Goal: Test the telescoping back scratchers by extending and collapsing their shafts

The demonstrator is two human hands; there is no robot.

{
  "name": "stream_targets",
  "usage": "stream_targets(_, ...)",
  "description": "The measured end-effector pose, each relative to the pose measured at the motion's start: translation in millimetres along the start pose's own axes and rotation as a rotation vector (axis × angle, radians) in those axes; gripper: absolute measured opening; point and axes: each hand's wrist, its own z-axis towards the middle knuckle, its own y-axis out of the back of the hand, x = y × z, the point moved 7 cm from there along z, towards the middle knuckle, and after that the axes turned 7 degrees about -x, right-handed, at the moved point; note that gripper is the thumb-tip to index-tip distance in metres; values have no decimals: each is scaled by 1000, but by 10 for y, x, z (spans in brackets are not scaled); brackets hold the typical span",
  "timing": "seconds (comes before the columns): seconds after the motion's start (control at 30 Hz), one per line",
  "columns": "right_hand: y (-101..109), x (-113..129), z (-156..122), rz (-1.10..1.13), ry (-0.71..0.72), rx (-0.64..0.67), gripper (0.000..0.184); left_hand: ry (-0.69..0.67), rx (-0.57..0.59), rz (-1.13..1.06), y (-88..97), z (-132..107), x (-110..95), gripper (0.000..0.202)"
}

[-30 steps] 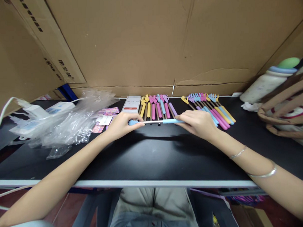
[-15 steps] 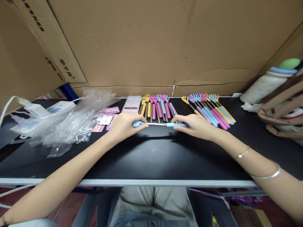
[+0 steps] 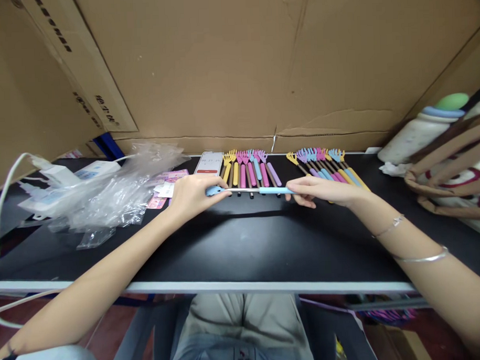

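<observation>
A blue back scratcher (image 3: 275, 190) lies level between my two hands above the black table, its metal rod partly showing. My left hand (image 3: 195, 194) pinches the claw end, and its fingers hide part of that claw. At the other end, my right hand (image 3: 317, 190) has its thumb and fingers closed on the tip of the light blue handle. Just behind them, a row of yellow, pink, blue and purple back scratchers (image 3: 243, 174) lies claws away from me. Another group of back scratchers (image 3: 338, 171) lies beyond my right hand, partly covered by it.
Clear plastic bags (image 3: 114, 200), a white power strip (image 3: 93, 169) and small printed cards (image 3: 158, 201) lie at left. A phone (image 3: 208, 164) showing a timer stands at the back. To the right are a white bottle (image 3: 417, 134) and a bag (image 3: 433, 194). Cardboard (image 3: 236, 70) walls the back.
My right hand has slid rightward to the end of the handle, and its lower fingers have loosened. The back scratcher has shifted slightly left and up in view. My left hand keeps its pinch.
</observation>
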Motion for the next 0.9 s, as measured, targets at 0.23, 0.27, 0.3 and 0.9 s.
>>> stream_targets(0.23,-75,-64,57,-6,-7,-9,44,-12,80,-65,-162,-34,85,23)
stream_targets(0.27,-81,-78,64,-15,-7,-7,44,-8,92,-73,-179,-36,92,23)
stream_targets(0.3,-85,-85,70,-22,-2,-9,44,-4,102,-81,-189,-37,97,22)
stream_targets(0.9,-123,-55,85,-80,-10,-91,43,55,206,-207,-219,-30,137,22)
